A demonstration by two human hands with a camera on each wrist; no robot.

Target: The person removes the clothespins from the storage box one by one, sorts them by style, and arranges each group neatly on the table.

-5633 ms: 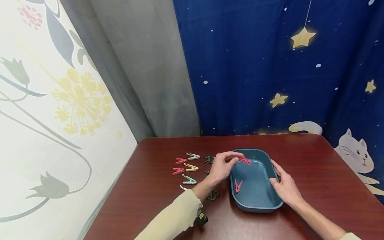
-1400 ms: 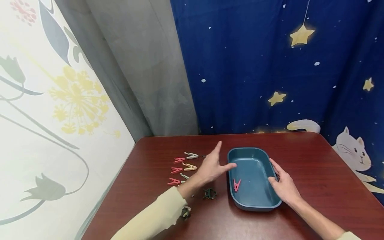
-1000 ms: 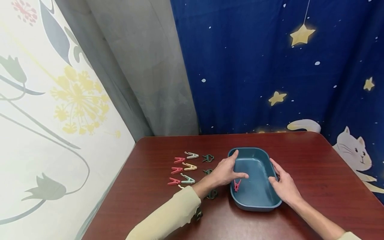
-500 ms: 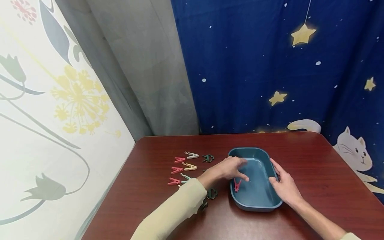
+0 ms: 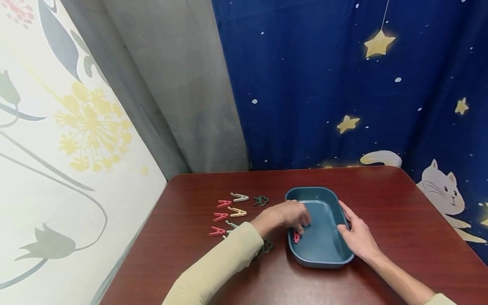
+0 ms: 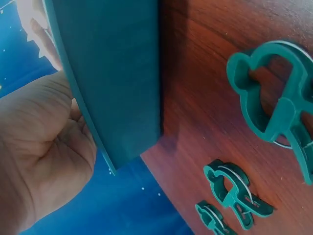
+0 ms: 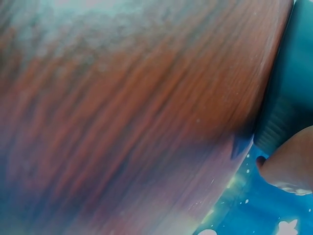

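Observation:
A blue-teal plastic bin (image 5: 318,263) stands on the table, with a pink clothespin (image 5: 296,237) lying inside near its left wall. Into the bin reaches my left hand (image 5: 287,214), fingers bent downward right at this clothespin and covering its upper part. Whether the fingertips pinch it cannot be seen; in the left wrist view the bin wall (image 6: 107,83) hides them. My right hand (image 5: 358,237) holds the bin's right rim, thumb on the rim and fingers along the outer side. In the right wrist view part of that hand (image 7: 288,164) shows against the bin (image 7: 293,78).
Left of the bin lie several clothespins: pink ones (image 5: 218,231), a cream one (image 5: 237,212), a white one (image 5: 240,197) and a mint one partly under the sleeve. Green plant clips (image 5: 261,201) lie between them and the bin. Curtains hang behind the table (image 5: 183,254).
The pink clothespin that my left hand held earlier is no longer in it. Since then the open left hand has moved right into the bin, and its fingers have bent down over the clothespin there.

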